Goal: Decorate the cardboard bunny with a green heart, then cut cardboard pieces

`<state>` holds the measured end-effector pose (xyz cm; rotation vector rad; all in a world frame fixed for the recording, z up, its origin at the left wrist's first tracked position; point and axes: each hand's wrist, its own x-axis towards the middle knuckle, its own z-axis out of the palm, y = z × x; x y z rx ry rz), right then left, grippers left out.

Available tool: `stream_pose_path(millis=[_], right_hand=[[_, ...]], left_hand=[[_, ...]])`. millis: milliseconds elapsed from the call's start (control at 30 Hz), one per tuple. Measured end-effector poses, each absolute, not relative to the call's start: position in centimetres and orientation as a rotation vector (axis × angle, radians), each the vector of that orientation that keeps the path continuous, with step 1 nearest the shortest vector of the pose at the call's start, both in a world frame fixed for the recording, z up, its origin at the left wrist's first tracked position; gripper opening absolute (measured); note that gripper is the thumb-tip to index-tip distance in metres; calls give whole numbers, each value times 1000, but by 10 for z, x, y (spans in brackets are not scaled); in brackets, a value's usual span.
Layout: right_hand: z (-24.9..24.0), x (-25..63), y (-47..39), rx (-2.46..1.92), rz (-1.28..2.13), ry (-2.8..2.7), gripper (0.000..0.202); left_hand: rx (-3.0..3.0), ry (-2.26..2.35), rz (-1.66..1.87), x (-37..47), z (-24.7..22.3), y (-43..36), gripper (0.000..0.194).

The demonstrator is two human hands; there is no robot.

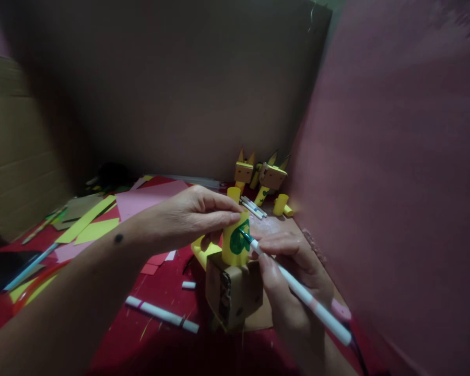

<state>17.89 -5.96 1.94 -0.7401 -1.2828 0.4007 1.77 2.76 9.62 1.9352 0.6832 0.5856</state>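
Observation:
A yellow paper tube (227, 250) stands upright on a small cardboard box (235, 292), in the middle of the view. My left hand (191, 214) pinches the tube's upper rim between thumb and fingers. Green ink forms a rounded patch (238, 240) on the tube's side. My right hand (293, 271) grips a white felt-tip marker (309, 300) like a pen, and its green tip touches the patch. Behind the box's left side lies folded yellow paper (206, 253), partly hidden by my left hand.
On the red cloth lie a capped white marker (162, 313), a small white cap (188, 285) and pink paper sheets (149, 196). Several markers (254, 207) rest behind my hands. Cardboard figures (272, 176) stand at the back, near yellow tubes (281, 204). A pink wall (399, 183) rises at right.

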Motion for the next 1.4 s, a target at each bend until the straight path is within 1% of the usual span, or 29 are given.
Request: stream_pose_path(millis=[333, 700, 933, 1400], right_hand=[[15, 183, -58, -726, 368, -1292, 23], [15, 183, -56, -801, 321, -1217, 15], [14, 184, -56, -734, 333, -1280, 19], [16, 183, -57, -811, 330, -1221, 11]], left_hand=[[1930, 678, 588, 15, 95, 27, 20], [1940, 703, 580, 15, 95, 28, 21], [1940, 695, 577, 15, 95, 29, 21], [1954, 705, 575, 14, 96, 27, 22]])
